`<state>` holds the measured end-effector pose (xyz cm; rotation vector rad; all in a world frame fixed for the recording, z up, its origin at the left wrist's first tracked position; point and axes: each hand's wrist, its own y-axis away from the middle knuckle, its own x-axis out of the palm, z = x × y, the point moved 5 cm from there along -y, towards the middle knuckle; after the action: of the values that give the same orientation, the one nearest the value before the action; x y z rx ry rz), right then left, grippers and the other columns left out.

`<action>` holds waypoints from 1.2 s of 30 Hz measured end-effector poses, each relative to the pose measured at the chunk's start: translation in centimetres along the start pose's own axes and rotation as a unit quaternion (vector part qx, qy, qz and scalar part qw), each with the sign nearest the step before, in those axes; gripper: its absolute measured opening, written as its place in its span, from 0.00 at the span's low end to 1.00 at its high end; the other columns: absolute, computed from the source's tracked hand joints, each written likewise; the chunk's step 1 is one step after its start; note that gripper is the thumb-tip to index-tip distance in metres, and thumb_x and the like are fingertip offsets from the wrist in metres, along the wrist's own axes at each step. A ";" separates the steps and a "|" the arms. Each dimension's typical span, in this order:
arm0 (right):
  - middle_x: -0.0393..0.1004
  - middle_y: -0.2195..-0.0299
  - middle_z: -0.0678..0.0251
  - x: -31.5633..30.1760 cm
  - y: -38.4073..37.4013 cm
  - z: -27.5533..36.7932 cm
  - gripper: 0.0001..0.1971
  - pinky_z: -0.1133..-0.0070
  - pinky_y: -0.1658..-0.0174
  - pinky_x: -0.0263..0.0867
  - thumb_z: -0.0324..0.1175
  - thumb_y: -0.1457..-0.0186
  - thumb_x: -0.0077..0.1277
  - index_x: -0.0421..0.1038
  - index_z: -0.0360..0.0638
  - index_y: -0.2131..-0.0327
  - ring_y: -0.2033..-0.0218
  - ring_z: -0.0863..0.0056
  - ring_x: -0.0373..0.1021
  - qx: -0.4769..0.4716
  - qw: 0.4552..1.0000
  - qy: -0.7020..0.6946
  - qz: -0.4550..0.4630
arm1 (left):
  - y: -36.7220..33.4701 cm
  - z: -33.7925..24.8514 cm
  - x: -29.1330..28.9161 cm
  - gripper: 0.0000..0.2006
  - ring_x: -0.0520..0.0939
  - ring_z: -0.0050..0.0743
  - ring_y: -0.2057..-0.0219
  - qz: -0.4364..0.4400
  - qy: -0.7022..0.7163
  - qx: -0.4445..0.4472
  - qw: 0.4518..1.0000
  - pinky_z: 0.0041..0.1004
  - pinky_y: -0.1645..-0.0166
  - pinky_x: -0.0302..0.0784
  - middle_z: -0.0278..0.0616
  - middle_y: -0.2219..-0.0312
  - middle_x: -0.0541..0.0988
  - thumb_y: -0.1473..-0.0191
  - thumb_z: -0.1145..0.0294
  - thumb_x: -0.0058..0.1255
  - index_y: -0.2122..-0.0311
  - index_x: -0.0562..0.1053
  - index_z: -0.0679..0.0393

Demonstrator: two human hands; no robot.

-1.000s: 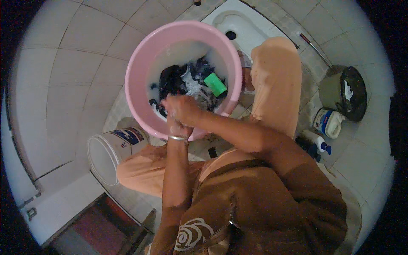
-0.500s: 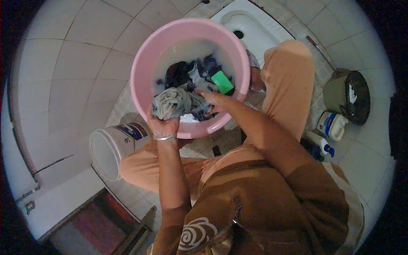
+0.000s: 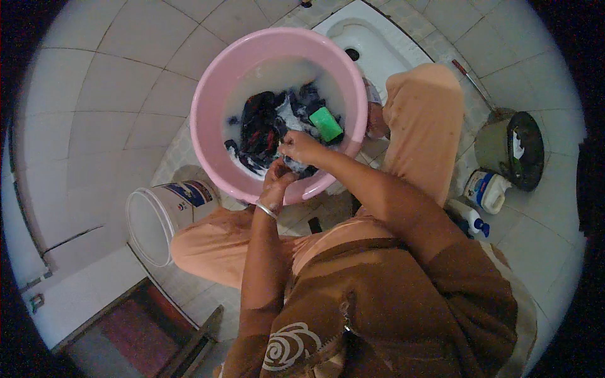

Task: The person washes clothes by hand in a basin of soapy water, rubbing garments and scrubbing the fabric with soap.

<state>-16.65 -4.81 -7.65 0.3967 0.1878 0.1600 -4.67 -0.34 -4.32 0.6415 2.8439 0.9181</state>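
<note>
A pink plastic tub (image 3: 208, 135) holds cloudy, soapy water and dark wet clothes (image 3: 257, 120) streaked with white suds. Just inside its near rim, my left hand (image 3: 277, 176) is closed on a bunched wet garment, a silver bangle at the wrist. My right hand (image 3: 300, 147) makes a fist on the same garment, slightly farther off and to the right. Little of the cloth between the two hands shows, as my fingers cover it. To the right of my right hand, a green bar of soap (image 3: 326, 124) rests on the dark clothes.
A white squat toilet pan (image 3: 378, 47) lies behind the tub. On the left a white bucket (image 3: 151, 217) is tipped on its side. Along the right are a dark bucket (image 3: 495, 146), a white jug (image 3: 488, 192) and a pump bottle (image 3: 469, 214). My bent legs flank the tub.
The grey bunched cloth that lay on my left palm no longer shows there. My left hand has moved right and closed; my right hand has shifted slightly left, and both now meet.
</note>
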 end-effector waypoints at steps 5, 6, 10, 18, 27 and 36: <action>0.72 0.78 0.61 -0.3 0.9 0.5 0.17 0.76 0.74 0.66 0.43 0.53 0.50 0.68 0.35 0.72 0.77 0.72 0.69 -0.013 0.998 -0.052 0.019 | -0.1 -1.3 1.7 0.18 0.70 0.27 0.66 -0.042 0.072 -0.038 0.996 0.25 0.58 0.65 0.37 0.68 0.70 0.55 0.68 0.50 0.58 0.64 0.61; 0.72 0.79 0.60 0.4 1.3 0.6 0.18 0.76 0.78 0.67 0.45 0.52 0.48 0.69 0.36 0.73 0.80 0.70 0.70 0.035 0.986 -0.133 0.095 | -0.2 -1.8 1.4 0.11 0.71 0.24 0.68 -0.080 -0.017 -0.022 0.996 0.24 0.59 0.65 0.36 0.71 0.72 0.54 0.71 0.49 0.65 0.66 0.63; 0.72 0.81 0.62 0.1 2.3 1.2 0.17 0.80 0.83 0.66 0.44 0.51 0.47 0.70 0.37 0.74 0.85 0.73 0.68 0.037 0.991 -0.096 0.085 | -0.2 0.5 -0.1 0.17 0.72 0.28 0.64 -0.063 -0.029 -0.033 0.997 0.25 0.59 0.65 0.37 0.68 0.74 0.52 0.58 0.50 0.60 0.67 0.58; 0.70 0.82 0.61 -0.5 2.8 1.2 0.21 0.78 0.82 0.64 0.48 0.53 0.48 0.69 0.36 0.68 0.85 0.75 0.67 0.065 0.983 0.103 0.140 | -0.2 1.0 0.9 0.12 0.74 0.25 0.68 -0.041 -0.001 -0.026 0.999 0.24 0.62 0.68 0.37 0.70 0.74 0.51 0.68 0.49 0.63 0.68 0.64; 0.71 0.80 0.60 0.6 2.1 -1.7 0.20 0.79 0.81 0.67 0.47 0.51 0.44 0.69 0.37 0.69 0.84 0.75 0.69 0.150 0.960 0.133 0.198 | -1.0 4.6 -0.2 0.21 0.74 0.29 0.68 -0.040 -0.024 -0.094 0.995 0.26 0.63 0.70 0.40 0.69 0.74 0.55 0.57 0.53 0.62 0.68 0.65; 0.71 0.79 0.62 0.9 1.7 -2.9 0.13 0.79 0.83 0.65 0.35 0.52 0.47 0.65 0.33 0.67 0.84 0.74 0.68 0.118 0.979 -0.086 0.145 | -0.7 4.4 -0.1 0.12 0.69 0.20 0.76 -0.064 0.111 -0.129 0.983 0.21 0.71 0.65 0.33 0.76 0.71 0.53 0.60 0.51 0.67 0.69 0.56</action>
<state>-16.62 -2.05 -9.77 0.6719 -0.0237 0.3906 -3.94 1.47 -8.38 0.3423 2.8358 1.3809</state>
